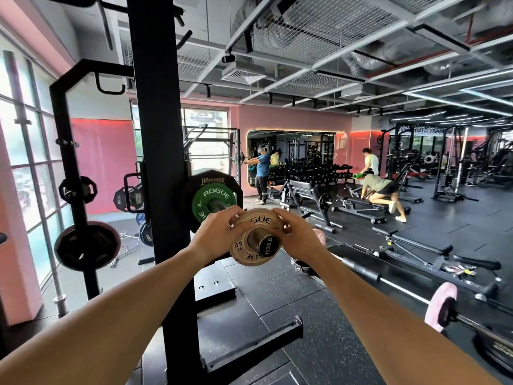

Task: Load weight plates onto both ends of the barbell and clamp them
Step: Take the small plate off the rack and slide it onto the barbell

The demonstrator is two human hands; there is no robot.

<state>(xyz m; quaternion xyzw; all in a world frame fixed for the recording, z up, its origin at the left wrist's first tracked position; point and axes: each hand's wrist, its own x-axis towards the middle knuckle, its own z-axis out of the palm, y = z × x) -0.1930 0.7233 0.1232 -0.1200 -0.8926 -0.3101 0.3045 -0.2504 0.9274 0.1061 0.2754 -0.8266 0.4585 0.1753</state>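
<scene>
We're in a gym with pink walls and black rubber flooring, up close at a black rack upright [155,162]. Right in front of us, the small tan plate [256,237] sits threaded over the tip of the barbell sleeve [268,245], centred so its hole rides the steel. Our left hand [216,234] and right hand [297,234] grip its rim from either side, fingers [280,216] curled round the edge, likely to keep it square as it slides. Further in, the green plate [212,204] and a big black plate [213,182] already sit loaded. No clamp on this end yet. Behind, people train among benches [358,207].
</scene>
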